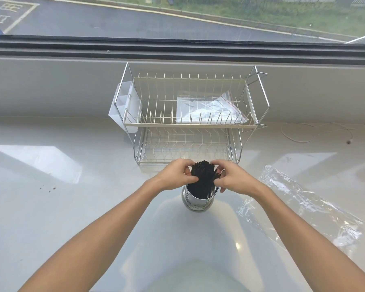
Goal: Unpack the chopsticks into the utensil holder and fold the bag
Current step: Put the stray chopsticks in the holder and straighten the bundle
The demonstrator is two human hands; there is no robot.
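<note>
Landmark: steel utensil holder, upright on the pale counter, just nearer the camera than the wire dish rack.

Left of holder: left hand, fingers curled round the left flank of the black chopsticks, thumb on the near side. Grip is on the bundle, above the holder's rim.

At the holder: chopsticks stand as one bunch, long axis near vertical and leaning slightly away from the camera. Lower ends are inside the holder, tops fanned between the two hands. A few on the right side splay out.

Right of holder: right hand, fingers curled against the right flank of the bundle, fingertips over the tops. Both hands equally close, one either side.

Further right: clear plastic bag lies flat and crinkled on the counter, well apart from the holder, long axis running diagonally away from it. Nothing touches it.

Judgement: unpacking looks nearly done; folding not yet begun. Bag lies to the right, so the right hand is the nearer one.
</note>
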